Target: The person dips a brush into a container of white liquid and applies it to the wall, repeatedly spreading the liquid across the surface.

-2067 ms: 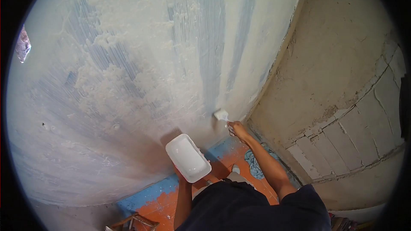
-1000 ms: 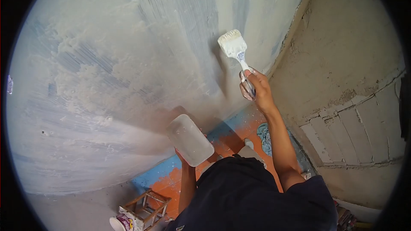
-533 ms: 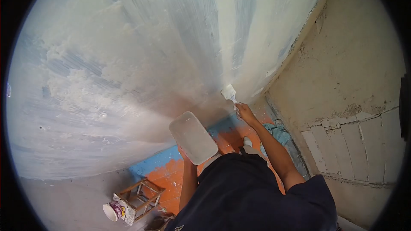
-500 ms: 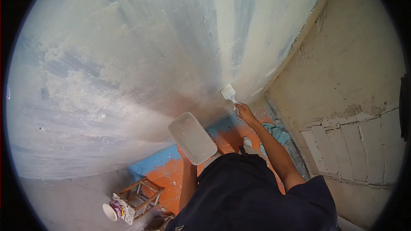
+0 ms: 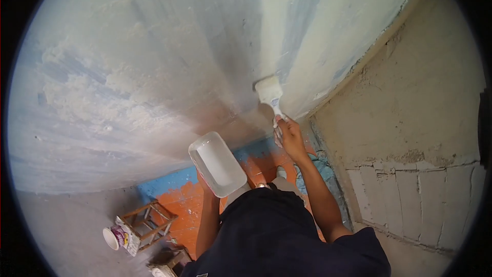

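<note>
My right hand (image 5: pixel 290 136) is closed around the handle of a wide paintbrush (image 5: pixel 270 91), whose pale bristles are against or very close to the wall. The wall (image 5: pixel 154 61) carries streaky whitish paint over a bluish layer. In my left hand (image 5: pixel 204 180) is a white rectangular plastic tub (image 5: pixel 218 164), tilted, with white liquid inside. Most of the left hand's fingers are hidden behind and under the tub.
At lower left a wooden stool (image 5: pixel 149 225) bears a paint-smeared white and purple bucket (image 5: pixel 114 238). A bare plaster wall (image 5: pixel 400 102) rises on the right. The orange floor (image 5: pixel 179 210) has a blue border, and a teal cloth (image 5: pixel 323 177) lies near the corner.
My right hand has moved the paintbrush upward and slightly left along the wall. The view has shifted a little, and the tub appears slightly further left.
</note>
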### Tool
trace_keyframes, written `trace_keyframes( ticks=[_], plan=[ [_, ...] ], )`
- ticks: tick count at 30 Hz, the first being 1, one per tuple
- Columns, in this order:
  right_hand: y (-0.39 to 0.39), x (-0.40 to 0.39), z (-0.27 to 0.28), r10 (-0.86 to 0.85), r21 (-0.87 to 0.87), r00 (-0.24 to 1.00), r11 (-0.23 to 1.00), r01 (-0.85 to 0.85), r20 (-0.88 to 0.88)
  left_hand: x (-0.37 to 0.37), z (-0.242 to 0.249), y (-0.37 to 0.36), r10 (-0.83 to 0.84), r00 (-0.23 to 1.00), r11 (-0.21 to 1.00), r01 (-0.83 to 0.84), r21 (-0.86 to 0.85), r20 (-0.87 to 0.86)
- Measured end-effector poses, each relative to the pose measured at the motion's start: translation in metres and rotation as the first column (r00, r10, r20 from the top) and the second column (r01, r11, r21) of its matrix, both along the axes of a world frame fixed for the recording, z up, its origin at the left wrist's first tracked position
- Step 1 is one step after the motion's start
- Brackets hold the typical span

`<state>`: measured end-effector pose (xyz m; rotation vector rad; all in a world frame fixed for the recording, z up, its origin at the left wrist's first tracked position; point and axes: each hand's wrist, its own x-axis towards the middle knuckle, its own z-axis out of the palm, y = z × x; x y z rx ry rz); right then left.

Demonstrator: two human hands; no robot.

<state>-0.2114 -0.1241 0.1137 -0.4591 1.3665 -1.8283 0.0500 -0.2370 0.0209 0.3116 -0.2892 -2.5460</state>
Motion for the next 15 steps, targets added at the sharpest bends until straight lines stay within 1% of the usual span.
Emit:
trace_keyframes(
  ticks=[2, 3, 4, 6, 8, 9, 10, 11, 12, 15],
  plan=[
    [0.0, 0.003, 0.02, -0.053, -0.061, 0.996, 0.997, 0.048, -0.075, 0.009, -0.022, -0.002, 0.117, 0.99, 0.993, -0.115, -0.023, 0.081],
    [-0.004, 0.003, 0.013, -0.079, -0.084, 0.994, 0.994, 0.072, -0.079, 0.013, -0.037, -0.005, 0.172, 0.978, 0.985, -0.169, -0.038, 0.121],
    [-0.008, 0.002, -0.01, -0.092, -0.039, 0.989, 0.995, 0.088, -0.114, 0.017, -0.053, -0.008, 0.223, 0.961, 0.975, -0.216, -0.058, 0.164],
    [-0.02, -0.002, -0.085, -0.112, 0.049, 0.977, 0.991, 0.123, -0.181, 0.026, -0.071, -0.009, 0.324, 0.912, 0.946, -0.307, -0.105, 0.251],
    [-0.02, -0.001, -0.184, -0.123, 0.153, 0.958, 0.974, 0.166, -0.258, 0.028, -0.056, -0.006, 0.249, 0.953, 0.968, -0.24, -0.071, 0.173],
    [-0.015, -0.002, -0.229, -0.091, 0.239, 0.909, 0.95, 0.202, -0.406, 0.03, -0.048, -0.005, 0.215, 0.968, 0.976, -0.209, -0.061, 0.131],
    [-0.011, -0.004, -0.271, -0.048, 0.308, 0.84, 0.918, 0.251, -0.541, 0.038, -0.044, -0.005, 0.234, 0.95, 0.972, -0.226, -0.063, 0.208],
    [-0.007, -0.008, -0.319, 0.008, 0.479, 0.882, 0.842, 0.248, -0.471, 0.046, -0.042, -0.004, 0.243, 0.935, 0.97, -0.232, -0.073, 0.258],
    [-0.006, -0.013, -0.349, 0.046, 0.637, 0.921, 0.735, 0.232, -0.388, 0.054, -0.043, -0.003, 0.239, 0.927, 0.971, -0.226, -0.078, 0.29],
    [-0.003, -0.017, -0.338, 0.141, 0.673, 0.9, 0.713, 0.196, -0.412, 0.081, -0.047, 0.0, 0.192, 0.922, 0.981, -0.174, -0.083, 0.336]
  ],
)
